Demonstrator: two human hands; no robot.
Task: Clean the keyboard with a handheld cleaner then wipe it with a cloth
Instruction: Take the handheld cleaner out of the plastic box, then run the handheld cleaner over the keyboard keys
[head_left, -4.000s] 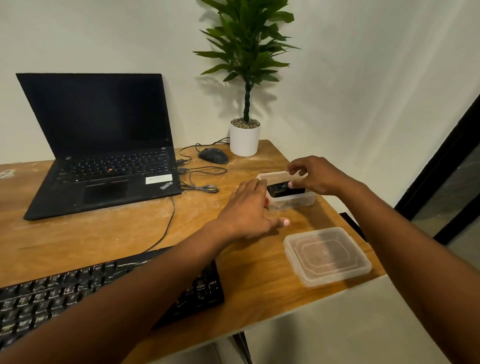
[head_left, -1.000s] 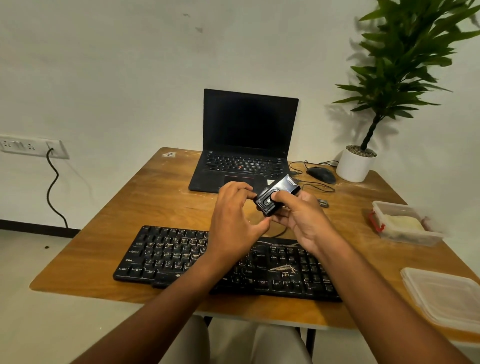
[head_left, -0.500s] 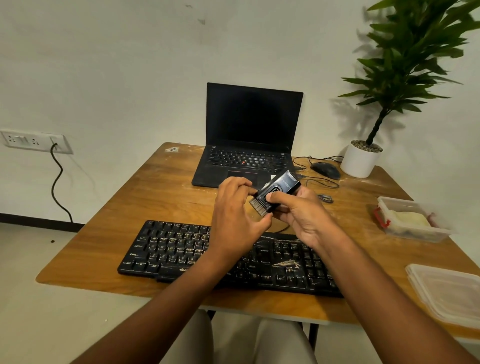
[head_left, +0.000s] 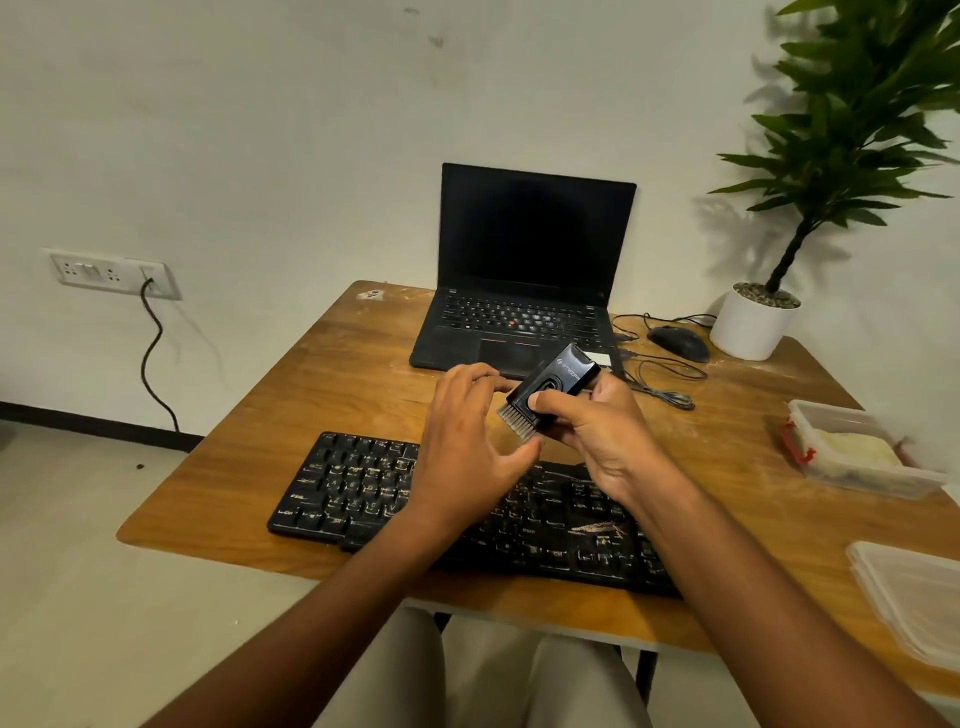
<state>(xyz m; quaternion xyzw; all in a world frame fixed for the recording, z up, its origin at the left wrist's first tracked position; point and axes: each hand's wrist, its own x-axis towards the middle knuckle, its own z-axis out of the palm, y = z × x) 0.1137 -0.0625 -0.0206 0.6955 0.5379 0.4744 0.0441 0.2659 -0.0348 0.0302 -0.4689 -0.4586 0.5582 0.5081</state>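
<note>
Gripping the cleaner (head_left: 551, 391) with bristles angled down and leftward, the right hand (head_left: 602, 431) hovers above the keyboard (head_left: 358, 488), which stretches crosswise along the desk (head_left: 322, 374) directly beneath. The left hand (head_left: 462, 441) floats just beside the bristles, fingers loose, grasping nothing.

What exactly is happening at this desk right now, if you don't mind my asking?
A person seated at a wooden table is getting ready to clean a dusty black keyboard. Their right hand grips a small black handheld cleaner, bristles pointing down-left, held above the keyboard and not touching it. The left hand is beside the bristles, fingers loosely spread. The cloth lies in an open plastic container to the right. No brushing has started.
</note>
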